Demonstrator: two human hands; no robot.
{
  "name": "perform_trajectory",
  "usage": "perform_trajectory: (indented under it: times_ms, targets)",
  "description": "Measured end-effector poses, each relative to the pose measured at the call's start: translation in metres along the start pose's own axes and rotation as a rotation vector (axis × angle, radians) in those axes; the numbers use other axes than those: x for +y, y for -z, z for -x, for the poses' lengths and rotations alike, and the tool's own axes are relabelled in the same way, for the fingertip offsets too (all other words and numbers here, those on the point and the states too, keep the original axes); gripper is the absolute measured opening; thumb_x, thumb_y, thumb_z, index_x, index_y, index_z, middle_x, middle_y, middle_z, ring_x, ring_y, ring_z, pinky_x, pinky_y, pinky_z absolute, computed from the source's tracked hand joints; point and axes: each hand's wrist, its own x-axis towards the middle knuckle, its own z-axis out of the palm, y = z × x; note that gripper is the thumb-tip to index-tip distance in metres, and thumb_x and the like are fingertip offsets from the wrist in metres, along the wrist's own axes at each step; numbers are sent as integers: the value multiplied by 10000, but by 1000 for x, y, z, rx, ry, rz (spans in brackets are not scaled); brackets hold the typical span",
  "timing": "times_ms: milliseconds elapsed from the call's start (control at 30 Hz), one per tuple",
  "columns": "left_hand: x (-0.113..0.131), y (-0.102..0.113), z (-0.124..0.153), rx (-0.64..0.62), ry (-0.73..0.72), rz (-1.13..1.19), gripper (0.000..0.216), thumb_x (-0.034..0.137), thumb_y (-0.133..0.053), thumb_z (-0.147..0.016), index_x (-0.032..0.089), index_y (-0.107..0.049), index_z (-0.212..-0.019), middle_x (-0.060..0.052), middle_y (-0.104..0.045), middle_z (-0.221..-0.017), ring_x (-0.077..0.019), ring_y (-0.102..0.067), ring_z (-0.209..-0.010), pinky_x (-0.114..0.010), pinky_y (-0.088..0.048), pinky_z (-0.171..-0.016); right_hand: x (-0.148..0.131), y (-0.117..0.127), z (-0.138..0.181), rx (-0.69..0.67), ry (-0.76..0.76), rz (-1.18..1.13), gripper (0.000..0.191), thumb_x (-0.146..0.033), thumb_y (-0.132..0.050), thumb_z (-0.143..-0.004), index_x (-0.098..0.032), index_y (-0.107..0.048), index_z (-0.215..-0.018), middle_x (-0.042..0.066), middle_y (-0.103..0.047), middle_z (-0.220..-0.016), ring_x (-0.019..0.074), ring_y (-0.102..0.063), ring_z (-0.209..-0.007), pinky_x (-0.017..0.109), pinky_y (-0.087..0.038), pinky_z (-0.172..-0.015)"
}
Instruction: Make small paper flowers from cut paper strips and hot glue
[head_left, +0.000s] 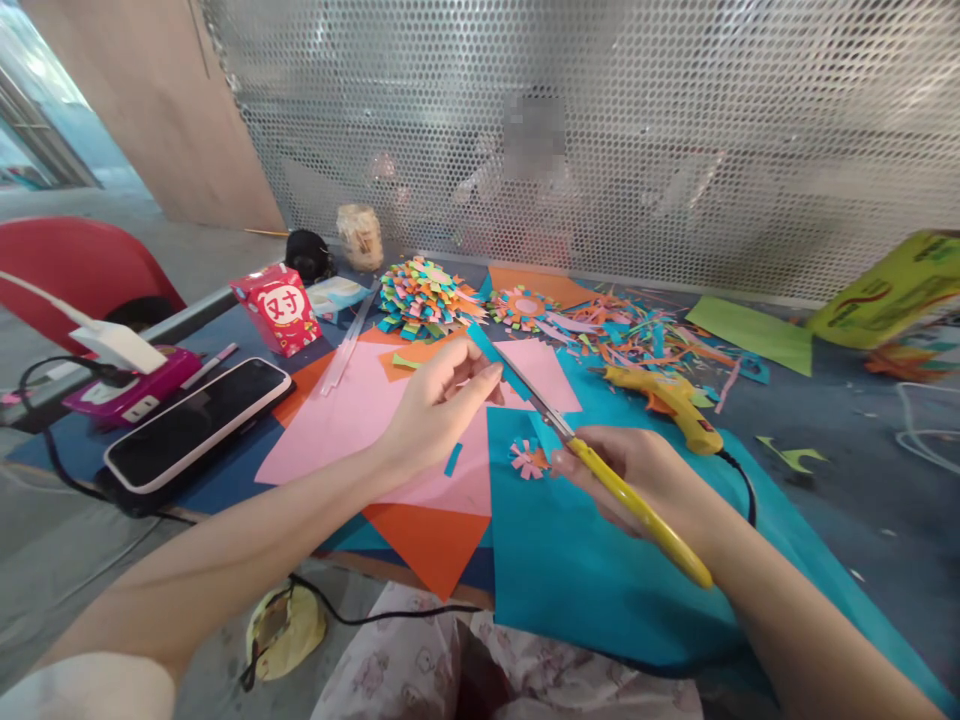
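Note:
My left hand (442, 400) pinches a narrow blue paper strip (486, 345) between thumb and fingers, above the pink sheet (330, 425). In my right hand (637, 465) is a pair of scissors (630, 500) with yellow handles. Their blades point up and left, lying along the strip; whether they are cutting it I cannot tell. Another piece of blue paper (546, 435) shows beside my right fingers. Below it, a small pink and orange paper flower (527, 460) lies on the large blue sheet (570, 570). A short blue scrap (453, 459) rests on the pink sheet.
A yellow glue gun (667, 400) with a black cord lies right of my hands. Behind are a fringed paper ball (424, 300) and many paper scraps (637, 335). At left are a phone (199, 425), a purple power strip (135, 390) and a red box (279, 308).

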Motion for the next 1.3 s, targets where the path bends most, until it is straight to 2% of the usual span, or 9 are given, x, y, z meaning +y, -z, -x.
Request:
perform_trajectory:
  times_ms: [200,500,700,867,1100,1300]
  targets:
    - [0,2,1,15,-53,-111,257,227,-450,-916,175,-499,-669,11,-560,-641,-80,-493,-560,-229,-413,-562,1,0,0,-2,15,-25,465,-637,-496,-768,-221,-440,-568,-63,-287,-414,85,-288,-390,248,-187,-384]
    - [-1,2,1,-11,-61,-103,239,202,-466,-896,173,-536,-669,-4,-585,-635,-88,-517,-558,-232,-435,-549,-2,1,0,7,64,34,449,-604,-524,-768,-211,-430,-570,-45,-316,-495,94,-319,-452,240,-229,-394]
    - [0,1,1,-9,-63,-106,248,188,-470,-890,173,-537,-652,-1,-578,-626,-81,-497,-535,-227,-426,-532,2,-1,0,48,74,50,467,-612,-517,-774,-210,-422,-556,-44,-321,-488,90,-320,-446,238,-212,-397]
    - [0,0,0,0,-46,-80,254,189,-467,-887,170,-538,-645,0,-569,-626,-83,-498,-538,-228,-417,-530,1,-3,-1,38,34,45,472,-623,-482,-785,-211,-417,-563,-51,-289,-476,83,-287,-442,235,-182,-399]
    - [-1,-2,2,-43,-11,-91,252,245,-479,-887,170,-552,-658,-9,-580,-613,-104,-511,-559,-249,-409,-550,0,-6,-4,101,110,109,459,-607,-484,-779,-196,-460,-578,-47,-336,-507,84,-299,-480,218,-212,-410]
    - [-1,-4,2,-28,20,-32,242,266,-502,-869,168,-544,-652,-4,-574,-612,-100,-499,-542,-250,-400,-535,-5,-7,-4,116,105,102,456,-580,-472,-792,-203,-464,-535,-44,-347,-451,90,-324,-446,223,-225,-400]
